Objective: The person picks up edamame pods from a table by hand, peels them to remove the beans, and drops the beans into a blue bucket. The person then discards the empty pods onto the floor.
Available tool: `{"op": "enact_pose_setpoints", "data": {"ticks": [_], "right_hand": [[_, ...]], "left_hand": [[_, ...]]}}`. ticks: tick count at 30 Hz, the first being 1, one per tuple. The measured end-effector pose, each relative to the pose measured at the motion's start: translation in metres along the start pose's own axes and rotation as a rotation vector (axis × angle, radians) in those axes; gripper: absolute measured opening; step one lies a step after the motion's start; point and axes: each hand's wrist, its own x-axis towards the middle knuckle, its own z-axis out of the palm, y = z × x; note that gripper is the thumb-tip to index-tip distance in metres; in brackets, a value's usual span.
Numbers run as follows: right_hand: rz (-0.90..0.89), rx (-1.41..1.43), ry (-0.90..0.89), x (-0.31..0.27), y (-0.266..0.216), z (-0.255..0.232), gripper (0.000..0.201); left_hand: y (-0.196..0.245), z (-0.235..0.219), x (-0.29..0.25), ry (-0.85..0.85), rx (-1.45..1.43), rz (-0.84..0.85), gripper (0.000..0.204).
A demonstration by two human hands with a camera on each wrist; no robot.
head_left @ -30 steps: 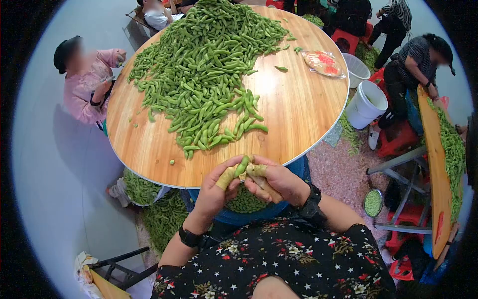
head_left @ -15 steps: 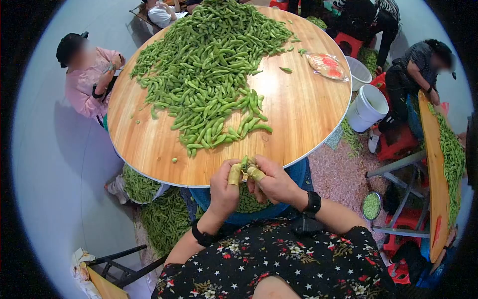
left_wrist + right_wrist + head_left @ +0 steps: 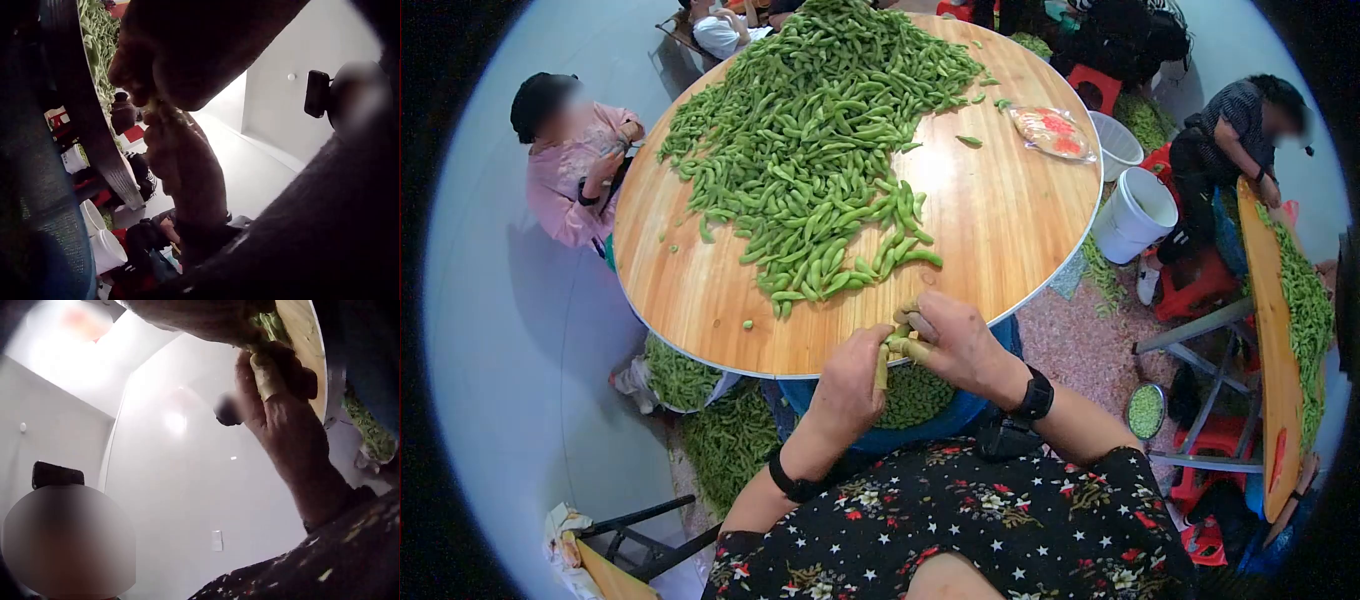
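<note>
In the head view my left hand (image 3: pixel 848 382) and right hand (image 3: pixel 960 342) meet at the near table edge, fingers curled and fingertips together. Between them they pinch a green edamame pod (image 3: pixel 894 336), mostly hidden by the fingers. Yellowish wraps cover the thumbs, one showing on the left thumb (image 3: pixel 267 378) in the right wrist view. Below the hands, a blue tub (image 3: pixel 992 362) holds shelled green beans (image 3: pixel 915 398). A large heap of edamame pods (image 3: pixel 820 150) covers much of the round wooden table (image 3: pixel 990 220) in front. The left wrist view is dark around the hands.
A plastic-wrapped packet (image 3: pixel 1052 132) lies at the table's right. White buckets (image 3: pixel 1136 215) stand on the floor beyond it. A bowl of shelled beans (image 3: pixel 1145 410) is at right, and empty-looking pods (image 3: pixel 730 440) pile up at lower left. Other people sit around, one in pink (image 3: pixel 570 180).
A second ago the pod showed plainly between the thumbs; now the fingers mostly cover it. Both hands have turned so their backs face up more, the right one shifting slightly up over the table edge.
</note>
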Motion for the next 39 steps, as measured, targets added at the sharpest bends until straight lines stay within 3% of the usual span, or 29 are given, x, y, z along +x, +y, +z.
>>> {"op": "enact_pose_setpoints", "data": {"ticks": [1, 4, 8, 10, 14, 16, 17, 19, 20, 22, 25, 29, 31, 32, 34, 35, 37, 39], "right_hand": [[-0.092, -0.095, -0.013, 0.000, 0.003, 0.002, 0.025], [-0.007, -0.032, 0.014, -0.003, -0.005, 0.010, 0.023], [-0.036, -0.024, 0.024, -0.004, -0.003, 0.018, 0.020], [-0.014, -0.016, -0.005, -0.004, -0.002, 0.019, 0.021], [-0.073, 0.059, 0.004, -0.004, 0.010, 0.020, 0.013], [0.330, 0.388, -0.045, -0.004, 0.011, 0.017, 0.010], [0.330, 0.388, -0.046, -0.003, 0.007, 0.014, 0.010], [0.745, 0.903, -0.074, -0.001, -0.006, 0.007, 0.009], [0.748, 0.902, -0.073, -0.001, -0.008, 0.007, 0.009], [0.731, 1.039, -0.056, -0.002, -0.013, 0.009, 0.008], [0.777, 0.978, -0.116, -0.003, -0.019, 0.003, 0.010], [0.779, 0.866, -0.170, -0.011, -0.020, -0.002, 0.010], [0.608, 0.523, -0.193, -0.013, -0.024, -0.006, 0.011], [0.608, 0.523, -0.193, -0.018, -0.020, -0.003, 0.011], [0.419, 0.472, -0.255, -0.027, -0.008, 0.004, 0.013], [0.420, 0.472, -0.254, -0.029, -0.005, 0.004, 0.013], [0.073, 0.268, -0.244, -0.029, -0.004, 0.002, 0.006], [0.143, 0.201, -0.218, -0.025, -0.016, -0.011, 0.009]], "left_hand": [[0.001, -0.001, -0.001, -0.034, -0.006, 0.027, 0.042], [0.013, -0.003, -0.003, -0.077, 0.041, -0.026, 0.043], [0.015, -0.003, -0.004, -0.076, 0.014, -0.064, 0.043], [0.018, -0.005, -0.002, -0.087, 0.003, -0.090, 0.030], [0.017, -0.009, 0.000, -0.062, 0.033, -0.028, 0.027], [0.021, -0.016, 0.005, -0.167, -0.240, -0.361, 0.026], [0.021, -0.016, 0.006, -0.167, -0.240, -0.361, 0.026], [0.021, -0.015, 0.006, -0.007, -0.522, -0.496, 0.026], [0.020, -0.012, 0.006, -0.009, -0.525, -0.497, 0.026], [0.019, -0.004, 0.005, 0.099, -0.459, -0.285, 0.020], [0.021, -0.006, 0.006, 0.120, -0.463, -0.217, 0.016], [0.016, 0.001, 0.002, 0.140, -0.416, -0.119, 0.020], [0.016, 0.002, 0.003, 0.135, -0.456, -0.055, 0.021], [0.017, 0.000, 0.002, 0.135, -0.456, -0.056, 0.021], [0.021, -0.008, -0.002, 0.053, -0.515, -0.376, 0.023], [0.019, -0.009, -0.001, 0.053, -0.516, -0.375, 0.023], [0.015, -0.009, 0.002, -0.021, -0.255, -0.270, 0.022], [0.011, -0.005, -0.002, -0.004, -0.203, -0.234, 0.022]]}}
